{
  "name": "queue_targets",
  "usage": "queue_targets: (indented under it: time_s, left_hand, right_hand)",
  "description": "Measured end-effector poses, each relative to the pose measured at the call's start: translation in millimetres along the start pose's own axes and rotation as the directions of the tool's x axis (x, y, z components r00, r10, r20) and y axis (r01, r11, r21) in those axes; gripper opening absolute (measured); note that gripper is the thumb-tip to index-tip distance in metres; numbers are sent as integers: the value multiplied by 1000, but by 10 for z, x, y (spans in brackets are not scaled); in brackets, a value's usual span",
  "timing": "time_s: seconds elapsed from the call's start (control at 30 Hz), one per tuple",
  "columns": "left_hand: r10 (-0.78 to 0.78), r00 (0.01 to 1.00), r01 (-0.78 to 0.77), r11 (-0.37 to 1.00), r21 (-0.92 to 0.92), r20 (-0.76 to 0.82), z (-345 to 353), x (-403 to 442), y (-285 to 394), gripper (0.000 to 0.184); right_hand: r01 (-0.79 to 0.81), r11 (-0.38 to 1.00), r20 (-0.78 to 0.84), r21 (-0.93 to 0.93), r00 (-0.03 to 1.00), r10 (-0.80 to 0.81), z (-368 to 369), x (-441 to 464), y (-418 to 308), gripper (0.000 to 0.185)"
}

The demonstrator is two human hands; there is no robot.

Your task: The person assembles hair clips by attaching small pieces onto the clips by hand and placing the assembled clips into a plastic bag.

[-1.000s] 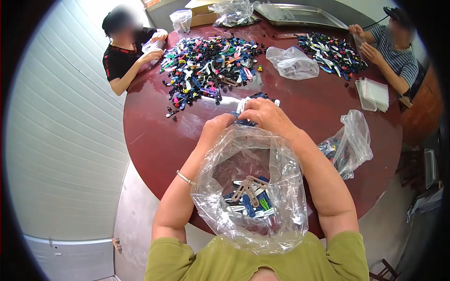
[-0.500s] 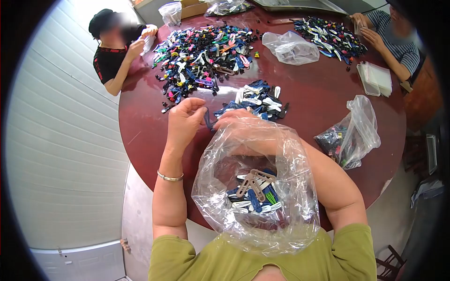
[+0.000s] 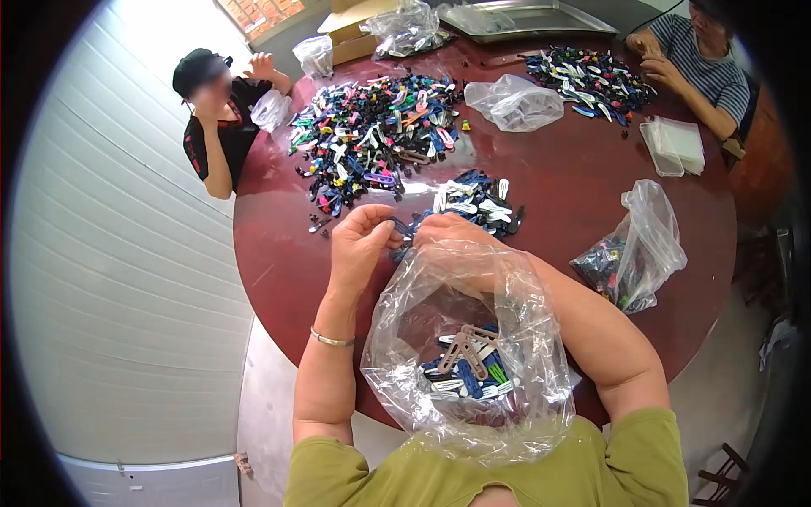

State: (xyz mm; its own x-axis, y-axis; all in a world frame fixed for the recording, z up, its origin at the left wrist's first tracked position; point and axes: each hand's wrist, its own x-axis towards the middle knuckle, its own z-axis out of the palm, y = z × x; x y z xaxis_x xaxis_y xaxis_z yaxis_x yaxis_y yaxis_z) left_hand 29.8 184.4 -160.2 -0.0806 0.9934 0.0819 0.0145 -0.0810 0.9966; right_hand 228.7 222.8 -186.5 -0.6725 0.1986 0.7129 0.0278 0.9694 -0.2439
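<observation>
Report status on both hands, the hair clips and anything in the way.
Left hand pinching a dark blue hair clip. Right hand close beside it, grip unclear. Clear plastic bag partly overlaps the right forearm in this view.

Three hair-clip piles point(image 3: 372, 127), two co-workers point(image 3: 710, 63), one metal tray point(image 3: 541, 19), one round table point(image 3: 583, 160)

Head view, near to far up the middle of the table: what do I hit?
Open clear bag with clips inside → small clip pile → crumpled clear bag → metal tray.
</observation>
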Motion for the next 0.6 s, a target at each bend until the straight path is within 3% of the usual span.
queue_targets:
  time_s: [0.1, 0.13, 0.23, 0.3, 0.4, 0.5, 0.6]
  left_hand:
    - [42, 999, -42, 993, -107, -6, -37, 12, -38, 14]
    - [26, 999, -31, 991, -133, -36, 0, -11, 29, 11]
    - [35, 997, -48, 980, -194, -66, -13, -22, 54, 10]
    - [66, 995, -82, 968, -239, -72, 47, -72, 139, 10]
    - [114, 991, -128, 955, -267, -67, 83, -132, 231, 10]
    - [154, 987, -163, 946, -281, -56, 90, -174, 255, 10]
    - [175, 984, -179, 938, -296, -40, 90, -210, 282, 10]
  right_hand:
    - [-311, 938, 14, 155, 950, 313, -261, 51, 43, 8]
    - [-379, 915, -84, 136, 916, 392, -380, 95, -1, 5]
    - [-589, 599, 2, 543, 714, 700, -891, 306, -266, 6]
    - [-486, 641, -50, 594, 773, 632, -1140, 397, -467, 6]
    - [-228, 804, -68, 549, 947, 315, -1360, 465, -748, 4]
    - [-255, 779, -33, 573, 942, 333, -1401, 471, -806, 3]
    - [-462, 788, -162, 407, 812, 560, -1196, 400, -481, 8]
